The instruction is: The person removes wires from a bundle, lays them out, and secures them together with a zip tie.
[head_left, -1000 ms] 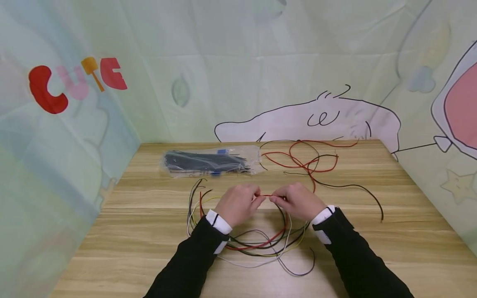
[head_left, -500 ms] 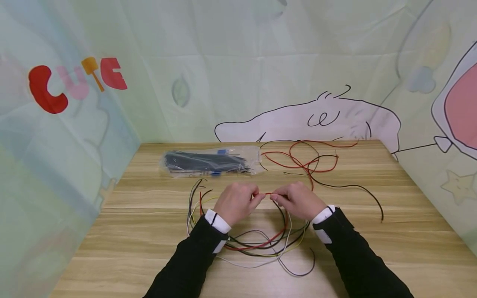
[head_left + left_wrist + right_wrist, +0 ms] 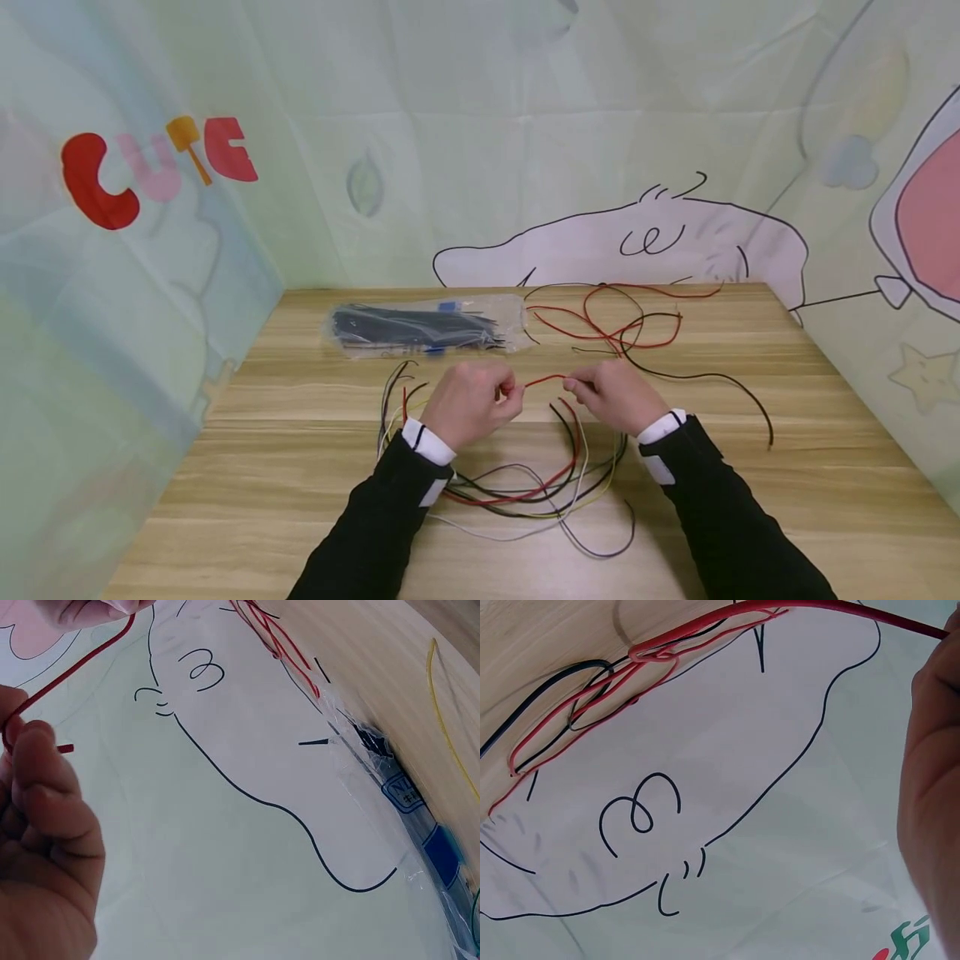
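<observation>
A red wire (image 3: 545,380) spans the gap between my two hands above the table. My left hand (image 3: 472,404) pinches it near one end. In the left wrist view the wire bends around the fingers (image 3: 46,776) and its cut tip (image 3: 66,748) sticks out past them. Farther along, my right hand (image 3: 618,398) pinches the same wire between thumb and fingers. From there the red wire (image 3: 817,604) runs back toward a loose tangle in the right wrist view. Below both hands lies a loosely coiled bundle of red, black, white, yellow and grey wires (image 3: 525,497).
A clear plastic bag (image 3: 513,321) holding thin black strips lies at the back left of the wooden table (image 3: 285,467). Right of it spreads a tangle of red and black wires (image 3: 628,329), with one black wire (image 3: 738,383) curving toward the right. Printed cloth (image 3: 480,167) hangs behind.
My hands have moved apart, so more red wire shows between them. The right hand has shifted slightly up and right, uncovering red and black wire ends in the bundle below.
</observation>
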A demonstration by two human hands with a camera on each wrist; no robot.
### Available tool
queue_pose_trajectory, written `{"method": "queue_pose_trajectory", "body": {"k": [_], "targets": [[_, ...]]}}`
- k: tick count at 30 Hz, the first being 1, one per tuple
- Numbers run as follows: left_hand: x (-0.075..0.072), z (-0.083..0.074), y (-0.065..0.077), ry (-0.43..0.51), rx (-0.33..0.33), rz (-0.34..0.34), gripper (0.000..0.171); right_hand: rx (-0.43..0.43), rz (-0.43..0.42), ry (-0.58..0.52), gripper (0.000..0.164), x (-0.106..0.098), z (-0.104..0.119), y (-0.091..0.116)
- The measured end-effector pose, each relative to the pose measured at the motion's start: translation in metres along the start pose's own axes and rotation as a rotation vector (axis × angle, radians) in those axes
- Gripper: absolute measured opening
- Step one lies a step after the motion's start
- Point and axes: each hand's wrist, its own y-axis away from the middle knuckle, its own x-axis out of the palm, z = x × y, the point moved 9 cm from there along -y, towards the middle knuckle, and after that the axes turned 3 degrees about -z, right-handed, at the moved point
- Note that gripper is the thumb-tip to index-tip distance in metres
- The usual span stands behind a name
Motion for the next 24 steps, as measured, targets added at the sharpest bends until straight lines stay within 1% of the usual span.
{"method": "queue_pose_trajectory", "body": {"k": [4, 7, 12, 14, 18, 24], "targets": [[-0.004, -0.001, 0.000, 0.020, -0.002, -0.015, 0.019, 0.012, -0.010, -0.007, 0.020, -0.002, -0.002, 0.000], [-0.008, -0.001, 0.000, 0.021, 0.006, -0.063, 0.020, 0.023, -0.009, -0.014, 0.020, -0.002, -0.002, 0.000], [-0.021, 0.000, 0.002, 0.014, 0.009, -0.202, 0.018, 0.049, -0.018, -0.005, 0.018, -0.006, -0.006, 0.000], [-0.027, 0.001, 0.002, 0.025, 0.005, -0.253, 0.017, 0.059, -0.024, 0.000, 0.018, -0.007, -0.007, 0.001], [-0.041, 0.005, 0.003, 0.083, 0.003, -0.344, 0.018, 0.074, -0.037, 0.001, 0.018, -0.011, -0.009, 0.001], [-0.065, 0.014, 0.007, 0.172, 0.004, -0.505, 0.021, 0.101, -0.055, 0.002, 0.022, -0.013, -0.013, 0.002]]}}
